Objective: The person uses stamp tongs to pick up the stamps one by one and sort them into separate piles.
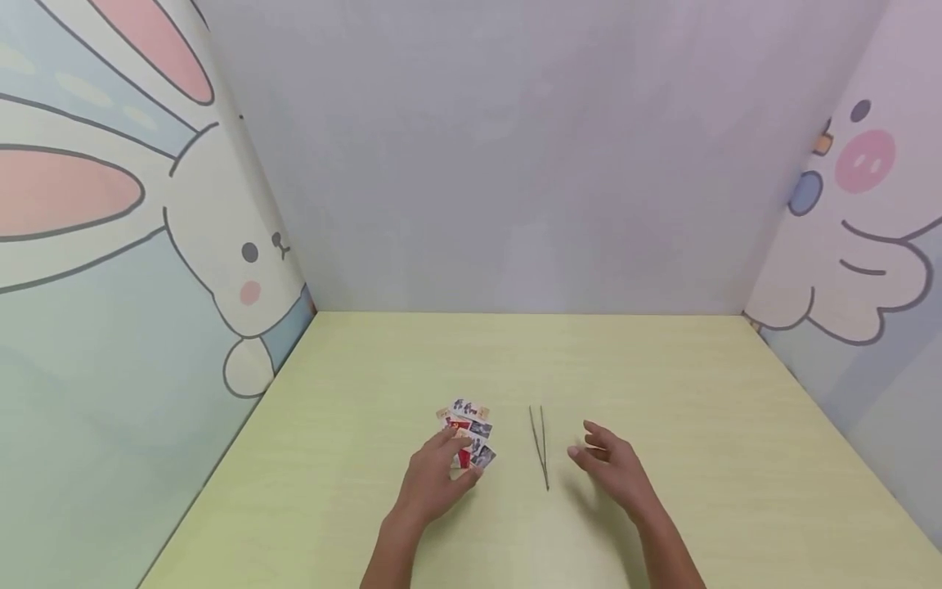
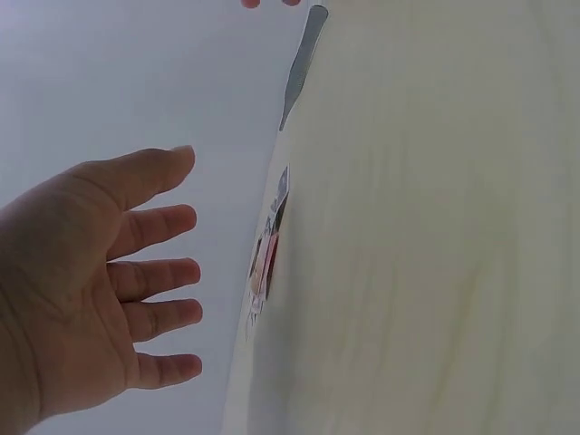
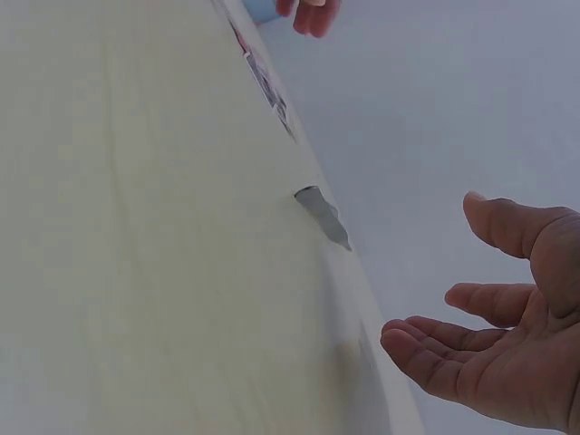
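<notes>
Small printed paper pieces like postage stamps [image 1: 480,428] lie in an overlapping pile on the table, showing red, white, grey and orange. My left hand [image 1: 432,484] hovers over the near left side of the pile, fingers spread and holding nothing; it hides part of the stamps in the head view. In the left wrist view, a gap shows between its fingertips and the stamps [image 2: 265,263]. Metal tweezers [image 1: 547,478] lie to the right of the pile, tips apart and pointing away from me. To their right, my right hand [image 1: 614,470] is raised above the table, fingers loosely bent around nothing.
The pale yellow table [image 1: 353,425] meets a plain grey wall [image 1: 515,164] at the back. Side panels carry cartoon drawings: a rabbit [image 1: 213,270] on the left and a pink-nosed animal [image 1: 832,262] on the right.
</notes>
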Action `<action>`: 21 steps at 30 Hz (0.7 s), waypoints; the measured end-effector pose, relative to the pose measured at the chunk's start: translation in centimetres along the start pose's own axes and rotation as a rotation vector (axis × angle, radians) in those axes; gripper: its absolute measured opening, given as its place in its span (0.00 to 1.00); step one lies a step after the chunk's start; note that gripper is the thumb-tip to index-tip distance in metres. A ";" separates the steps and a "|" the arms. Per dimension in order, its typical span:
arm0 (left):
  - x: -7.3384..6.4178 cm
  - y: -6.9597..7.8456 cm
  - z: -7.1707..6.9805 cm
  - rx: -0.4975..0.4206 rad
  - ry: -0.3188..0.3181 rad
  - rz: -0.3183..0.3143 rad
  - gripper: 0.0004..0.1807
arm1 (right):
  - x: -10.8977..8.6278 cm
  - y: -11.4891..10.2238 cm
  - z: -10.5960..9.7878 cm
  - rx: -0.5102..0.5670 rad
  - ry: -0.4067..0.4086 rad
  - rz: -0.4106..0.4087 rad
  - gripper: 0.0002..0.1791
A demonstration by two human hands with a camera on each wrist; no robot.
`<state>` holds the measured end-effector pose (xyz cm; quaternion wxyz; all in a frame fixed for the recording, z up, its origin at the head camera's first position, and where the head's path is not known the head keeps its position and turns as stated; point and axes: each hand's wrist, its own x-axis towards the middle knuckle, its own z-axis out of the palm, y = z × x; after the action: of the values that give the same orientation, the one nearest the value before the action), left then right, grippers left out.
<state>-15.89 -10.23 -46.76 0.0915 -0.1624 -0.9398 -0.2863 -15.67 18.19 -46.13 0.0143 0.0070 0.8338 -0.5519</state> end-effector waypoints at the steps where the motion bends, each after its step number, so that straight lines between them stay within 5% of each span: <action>1: 0.0 0.0 0.1 0.013 -0.007 0.011 0.22 | 0.0 -0.1 0.2 0.006 0.002 -0.003 0.36; 14: 0.4 0.6 0.3 0.031 -0.169 -0.029 0.28 | 0.6 -0.1 3.1 0.138 -0.010 0.016 0.37; 21: 0.7 0.4 0.4 0.031 -0.200 -0.029 0.29 | 0.8 -0.4 4.0 0.080 -0.001 0.025 0.37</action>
<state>-16.38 -9.50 -46.67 -0.0044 -0.1750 -0.9508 -0.2557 -16.44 14.36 -47.30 0.0214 0.0174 0.8109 -0.5845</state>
